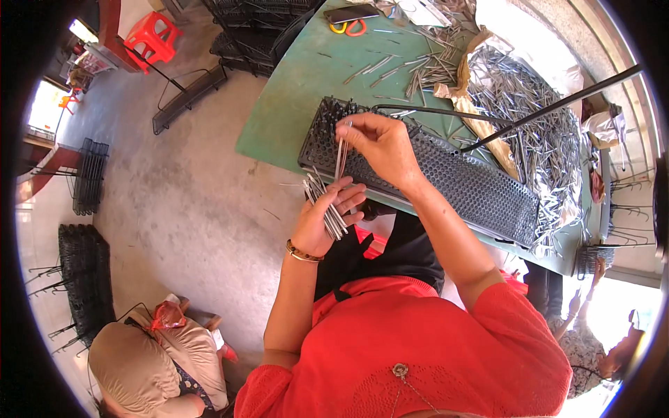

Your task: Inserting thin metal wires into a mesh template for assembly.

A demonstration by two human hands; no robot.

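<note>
My left hand (317,221), palm up, cradles a bundle of thin silver metal rods (334,221) under its thumb, with its other fingertips loosely curled. My right hand (382,148) pinches a few more rods (341,160) by their upper ends between thumb and fingertips. These hang upright, their lower ends close to my left fingers. Both hands are at the left end of a long black rack (467,180) full of small round holes. Dark pieces (327,115) stand in the holes at that end; what they are I cannot make out.
A large pile of rods (523,104) lies in torn brown paper on the green table (279,118). Scissors (348,28) and a phone (352,12) rest at its far edge. Black rods (557,106) slant over the rack. Other people (160,355) sit at lower left and right.
</note>
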